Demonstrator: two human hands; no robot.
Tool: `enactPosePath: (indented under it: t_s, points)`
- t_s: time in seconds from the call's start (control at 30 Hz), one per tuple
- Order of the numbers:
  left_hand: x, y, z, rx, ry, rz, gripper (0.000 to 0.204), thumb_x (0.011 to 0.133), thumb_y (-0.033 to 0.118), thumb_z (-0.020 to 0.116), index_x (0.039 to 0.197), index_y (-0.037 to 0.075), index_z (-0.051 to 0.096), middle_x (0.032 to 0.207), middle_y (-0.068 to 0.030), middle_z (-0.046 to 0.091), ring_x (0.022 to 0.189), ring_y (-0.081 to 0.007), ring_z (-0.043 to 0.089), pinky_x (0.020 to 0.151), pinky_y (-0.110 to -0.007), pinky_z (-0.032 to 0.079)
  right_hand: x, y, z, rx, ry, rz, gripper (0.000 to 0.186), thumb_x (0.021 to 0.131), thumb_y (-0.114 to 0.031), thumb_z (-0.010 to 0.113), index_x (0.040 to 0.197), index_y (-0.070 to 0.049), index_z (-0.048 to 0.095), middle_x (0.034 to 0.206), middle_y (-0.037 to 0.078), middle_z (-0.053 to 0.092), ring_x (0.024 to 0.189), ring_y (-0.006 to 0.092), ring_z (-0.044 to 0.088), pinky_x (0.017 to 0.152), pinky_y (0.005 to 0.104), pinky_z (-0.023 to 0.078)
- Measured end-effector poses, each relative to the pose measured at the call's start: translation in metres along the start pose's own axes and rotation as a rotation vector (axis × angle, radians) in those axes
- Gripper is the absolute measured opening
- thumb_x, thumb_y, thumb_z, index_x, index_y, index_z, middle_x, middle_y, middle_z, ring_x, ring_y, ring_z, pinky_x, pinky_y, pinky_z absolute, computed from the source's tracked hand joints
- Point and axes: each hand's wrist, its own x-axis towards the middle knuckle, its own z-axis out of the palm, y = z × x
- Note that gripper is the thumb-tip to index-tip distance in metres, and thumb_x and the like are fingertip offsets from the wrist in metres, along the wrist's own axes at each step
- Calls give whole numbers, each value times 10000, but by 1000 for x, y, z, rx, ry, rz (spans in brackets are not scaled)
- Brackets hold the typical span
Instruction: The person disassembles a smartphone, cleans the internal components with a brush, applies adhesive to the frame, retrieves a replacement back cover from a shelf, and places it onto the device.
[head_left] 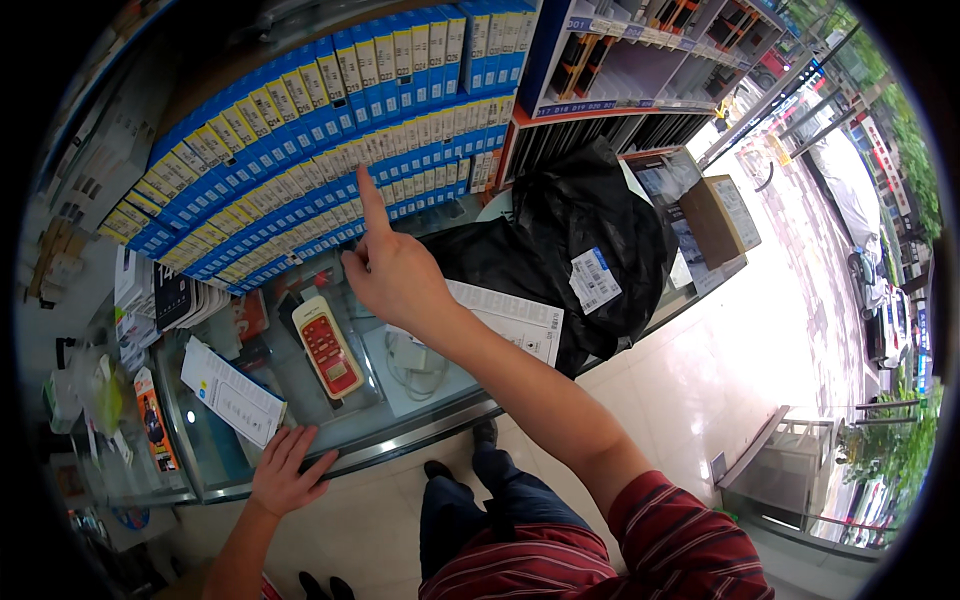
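My right hand reaches over the counter, index finger stretched out and the other fingers curled, holding nothing. Its fingertip overlaps the lower rows of narrow blue, white and yellow boxes; whether it touches one I cannot tell. At the front edge of the glass counter my left hand rests with fingers spread and empty. Just beyond it lies a white flat box. Between my hands a cream and red handset with buttons lies on the glass. A white cable with a plug lies beside my right forearm.
A crumpled black plastic bag with a white label covers the counter's right part, beside a printed white sheet. Behind stands a compartment shelf; an open cardboard box sits at right. An orange package lies at left.
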Motion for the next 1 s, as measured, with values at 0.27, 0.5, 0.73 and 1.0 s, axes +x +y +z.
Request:
enactPosePath:
  t_s: [0.27, 0.5, 0.73, 1.0]
  points:
    - [0, 0, 1, 3, 8, 14, 604, 694, 294, 822, 1271, 235, 652, 1496, -172, 522, 1322, -370, 546, 1122, -533, 439, 1, -8, 10, -6, -26, -41, 947, 918, -108, 612, 1640, -7, 8, 742, 254, 684, 671, 428, 688, 659, 507, 563]
    - [-1, 0, 2, 13, 13, 6, 619, 702, 302, 818, 1295, 248, 646, 1499, -162, 526, 1314, -360, 553, 1124, -522, 440, 3, -14, 22, 9, -47, -65, 951, 913, -102, 613, 1636, 0, 4, 738, 255, 685, 665, 434, 688, 646, 522, 556]
    - [1, 2, -1, 29, 31, 5, 630, 714, 308, 806, 1321, 257, 644, 1479, -155, 549, 1284, -352, 581, 1114, -501, 457, 6, -26, 30, -23, -107, -7, 957, 918, -97, 643, 1644, -20, 24, 788, 180, 714, 727, 381, 708, 709, 456, 549]
    - [2, 3, -5, 60, -6, -16, 673, 747, 345, 795, 1394, 309, 614, 1527, -93, 523, 1340, -284, 545, 1163, -467, 431, 9, -31, 43, -27, -106, -35, 977, 920, -103, 637, 1625, 31, -25, 789, 186, 723, 727, 380, 712, 714, 454, 555]
